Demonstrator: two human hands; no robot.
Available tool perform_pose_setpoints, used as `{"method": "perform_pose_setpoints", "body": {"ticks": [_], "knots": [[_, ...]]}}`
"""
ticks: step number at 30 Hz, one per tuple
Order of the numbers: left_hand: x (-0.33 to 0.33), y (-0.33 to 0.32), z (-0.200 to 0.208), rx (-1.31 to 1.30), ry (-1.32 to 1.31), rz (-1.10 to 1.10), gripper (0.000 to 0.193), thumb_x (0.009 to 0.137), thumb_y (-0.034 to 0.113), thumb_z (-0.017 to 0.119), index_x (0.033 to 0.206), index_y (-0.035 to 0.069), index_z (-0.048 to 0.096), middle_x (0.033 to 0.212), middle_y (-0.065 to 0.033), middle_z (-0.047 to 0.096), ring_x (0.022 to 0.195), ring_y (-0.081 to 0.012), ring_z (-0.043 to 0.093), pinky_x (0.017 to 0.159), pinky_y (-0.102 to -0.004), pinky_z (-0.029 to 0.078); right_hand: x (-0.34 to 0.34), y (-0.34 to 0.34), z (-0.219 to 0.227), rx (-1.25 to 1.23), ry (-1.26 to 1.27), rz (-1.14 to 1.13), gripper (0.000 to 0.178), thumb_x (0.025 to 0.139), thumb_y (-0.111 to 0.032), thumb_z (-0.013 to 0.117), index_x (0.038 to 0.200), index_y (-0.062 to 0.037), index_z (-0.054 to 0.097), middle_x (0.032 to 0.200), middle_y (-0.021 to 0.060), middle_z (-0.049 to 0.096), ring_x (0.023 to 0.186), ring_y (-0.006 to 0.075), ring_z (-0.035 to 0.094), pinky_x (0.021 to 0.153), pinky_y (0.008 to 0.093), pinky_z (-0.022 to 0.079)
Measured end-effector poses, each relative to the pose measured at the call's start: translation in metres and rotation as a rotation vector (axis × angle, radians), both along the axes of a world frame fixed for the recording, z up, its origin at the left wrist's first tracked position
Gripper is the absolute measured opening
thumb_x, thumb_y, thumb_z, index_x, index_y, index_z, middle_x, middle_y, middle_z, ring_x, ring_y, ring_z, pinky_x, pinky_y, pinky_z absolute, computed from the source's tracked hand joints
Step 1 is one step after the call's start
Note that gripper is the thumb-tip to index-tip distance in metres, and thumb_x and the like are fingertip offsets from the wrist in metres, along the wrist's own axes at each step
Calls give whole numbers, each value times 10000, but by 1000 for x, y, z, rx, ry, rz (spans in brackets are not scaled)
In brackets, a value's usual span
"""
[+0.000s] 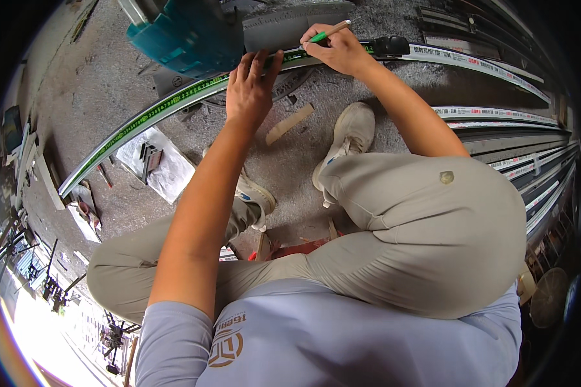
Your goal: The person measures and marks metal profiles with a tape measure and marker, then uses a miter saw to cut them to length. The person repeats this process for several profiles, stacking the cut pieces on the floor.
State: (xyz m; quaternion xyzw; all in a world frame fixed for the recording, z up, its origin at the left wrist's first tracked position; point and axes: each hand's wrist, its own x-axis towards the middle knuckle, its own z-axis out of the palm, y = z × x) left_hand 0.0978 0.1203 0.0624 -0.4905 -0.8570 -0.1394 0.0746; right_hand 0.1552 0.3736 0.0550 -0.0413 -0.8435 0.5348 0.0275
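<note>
A green tape measure blade [150, 115] lies stretched along a long, silvery metal profile [84, 169]. Its black case [391, 46] rests on the profile just right of my right hand. My left hand [252, 87] is closed over the profile and the blade, fingers reaching across the far edge. Between the thumb and fingers of my right hand [342, 53] is a slim green and brown pen [330, 32], slanting up to the right. It is held close above the profile; its writing tip is hidden.
A teal-guarded power saw [187, 42] stands at the top, close to my left hand. Several film-wrapped profiles [497, 116] lie at the right. A wood offcut [289, 124] and a white sheet with small metal pieces [158, 164] are on the floor near my shoes [354, 129].
</note>
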Motion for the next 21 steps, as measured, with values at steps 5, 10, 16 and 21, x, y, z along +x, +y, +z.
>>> {"method": "perform_pose_setpoints", "body": {"ticks": [5,10,16,21], "knots": [[0,1,-1,2,-6,3,764,755,-47,639,1471,215,592,1413,-96,539,1265,-326,541,1070,-463,478,-1,1,0,16,-16,0,158,974,-175,707,1024,-26,710,857,7,678,819,79,607,734,268,503],[0,1,-1,12,-25,1,761,752,-49,641,1465,213,598,1412,-94,540,1269,-325,538,1072,-462,478,-2,2,1,-14,-21,8,163,975,-185,708,1025,-30,710,870,14,687,829,97,620,755,281,513],[-1,2,0,6,-16,-2,755,757,-49,641,1463,214,599,1409,-96,545,1271,-326,538,1075,-462,478,-2,3,-3,-7,-33,15,164,976,-190,709,1030,-35,711,873,15,687,833,101,623,761,283,516],[-2,1,0,-22,-13,6,748,770,-46,645,1467,220,596,1408,-100,551,1280,-330,535,1081,-464,476,-2,1,3,-23,-59,7,163,977,-192,706,1033,-39,713,883,12,686,839,102,623,765,280,513]]}}
